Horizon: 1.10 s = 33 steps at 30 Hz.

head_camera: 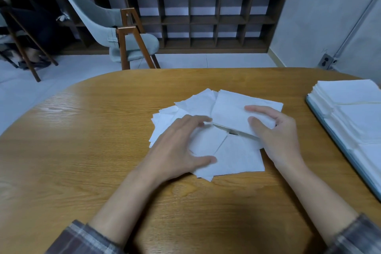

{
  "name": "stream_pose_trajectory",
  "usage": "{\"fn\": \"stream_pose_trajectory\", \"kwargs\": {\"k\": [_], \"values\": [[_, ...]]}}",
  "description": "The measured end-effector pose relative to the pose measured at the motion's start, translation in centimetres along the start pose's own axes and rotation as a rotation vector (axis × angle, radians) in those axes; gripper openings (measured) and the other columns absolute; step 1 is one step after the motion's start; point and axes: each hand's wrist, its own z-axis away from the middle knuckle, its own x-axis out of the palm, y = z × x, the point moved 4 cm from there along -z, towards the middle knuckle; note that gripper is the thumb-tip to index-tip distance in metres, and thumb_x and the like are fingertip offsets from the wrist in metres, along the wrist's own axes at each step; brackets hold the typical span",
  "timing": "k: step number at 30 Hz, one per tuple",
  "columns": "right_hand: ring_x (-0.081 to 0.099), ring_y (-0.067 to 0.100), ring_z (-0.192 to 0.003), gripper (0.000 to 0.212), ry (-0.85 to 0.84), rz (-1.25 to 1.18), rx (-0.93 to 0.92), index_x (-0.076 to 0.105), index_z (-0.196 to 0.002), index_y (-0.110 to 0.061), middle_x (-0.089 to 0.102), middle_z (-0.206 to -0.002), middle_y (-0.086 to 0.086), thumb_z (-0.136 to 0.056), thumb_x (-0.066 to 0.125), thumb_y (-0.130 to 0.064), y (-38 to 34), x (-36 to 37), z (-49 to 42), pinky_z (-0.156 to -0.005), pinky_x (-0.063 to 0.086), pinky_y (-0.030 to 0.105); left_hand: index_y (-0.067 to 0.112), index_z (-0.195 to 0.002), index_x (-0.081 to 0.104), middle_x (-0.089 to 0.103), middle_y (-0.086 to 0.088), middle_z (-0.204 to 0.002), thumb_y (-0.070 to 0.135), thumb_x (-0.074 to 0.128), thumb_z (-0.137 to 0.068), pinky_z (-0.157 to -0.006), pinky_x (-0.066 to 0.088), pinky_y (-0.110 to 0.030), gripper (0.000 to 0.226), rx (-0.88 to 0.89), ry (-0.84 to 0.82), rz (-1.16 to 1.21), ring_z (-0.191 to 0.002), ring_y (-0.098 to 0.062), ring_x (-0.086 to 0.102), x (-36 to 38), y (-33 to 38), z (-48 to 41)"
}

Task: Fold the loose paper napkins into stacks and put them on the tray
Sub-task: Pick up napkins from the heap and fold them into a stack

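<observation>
R hand (275, 131) pinches folded napkin (229, 109), long axis L-R

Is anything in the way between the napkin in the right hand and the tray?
No, nothing visible. The right hand pinches the folded napkin, and only bare table lies between it and the tray on the right, which already holds stacks.

Even, moderate light is cast from overhead. A pale glare patch is seen on the left of the glossy oval wooden table (61, 107), and a soft dark shadow is thrown across its near side. Texture is washed out on the white paper napkins (237, 156). Lines are bowed toward the frame edges; the background is rendered soft.
</observation>
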Motion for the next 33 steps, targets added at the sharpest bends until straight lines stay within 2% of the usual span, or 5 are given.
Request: {"fn": "stream_pose_trajectory", "kwargs": {"k": [10, 17, 25, 29, 33], "values": [[0.059, -0.008, -0.123, 0.038, -0.052, 0.072, -0.074, 0.078, -0.118, -0.029, 0.07, -0.12, -0.034, -0.099, 0.062, 0.0, -0.1, 0.4, 0.3, -0.113, 0.047, 0.035, 0.035, -0.088, 0.072, 0.064, 0.024, -0.129, 0.037, 0.077, -0.088, -0.092, 0.045, -0.023, 0.006, 0.067, 0.097, -0.006, -0.117, 0.004, 0.059, -0.3, -0.2, 0.1], [0.06, -0.002, -0.125, 0.038, -0.107, 0.091, -0.107, 0.076, -0.122, -0.032, 0.069, -0.123, -0.033, -0.1, 0.063, -0.004, -0.3, 0.8, 0.6, -0.111, 0.049, 0.044, 0.038, -0.092, 0.073, 0.058, 0.029, -0.132, 0.057, 0.085, -0.078, -0.104, 0.034, -0.014, 0.026, 0.106, -0.066, -0.041, -0.129, 0.006, 0.048, -0.1, 0.3, 0.3], [0.062, -0.013, -0.113, 0.037, -0.156, 0.124, -0.146, 0.076, -0.122, -0.028, 0.07, -0.122, -0.032, -0.1, 0.064, -0.001, -0.7, 1.3, 1.1, -0.097, 0.047, 0.013, 0.029, -0.084, 0.075, 0.067, 0.022, -0.109, 0.028, 0.08, -0.089, -0.091, 0.037, -0.01, 0.007, 0.17, 0.0, -0.03, -0.107, 0.001, 0.057, 0.1, 0.9, 0.5], [0.058, -0.017, -0.073, 0.04, -0.207, 0.153, -0.191, 0.074, -0.128, -0.029, 0.071, -0.124, -0.022, -0.098, 0.069, -0.003, -1.4, 1.3, 1.5, -0.07, 0.041, 0.003, 0.024, -0.09, 0.072, 0.073, 0.018, -0.093, 0.019, 0.073, -0.095, -0.084, 0.048, -0.017, 0.007, 0.116, 0.07, 0.154, -0.097, -0.004, 0.068, -1.1, 1.5, 0.6], [0.061, -0.016, -0.09, 0.052, -0.357, 0.259, -0.288, 0.072, -0.131, -0.034, 0.07, -0.13, -0.021, -0.089, 0.08, -0.005, -2.0, 2.1, 2.4, -0.077, 0.039, 0.003, 0.017, -0.094, 0.067, 0.069, 0.014, -0.087, 0.01, 0.066, -0.102, -0.084, 0.046, -0.013, 0.01, 0.087, 0.142, 0.405, -0.088, -0.008, 0.068, -1.7, 2.0, 0.7]]}}
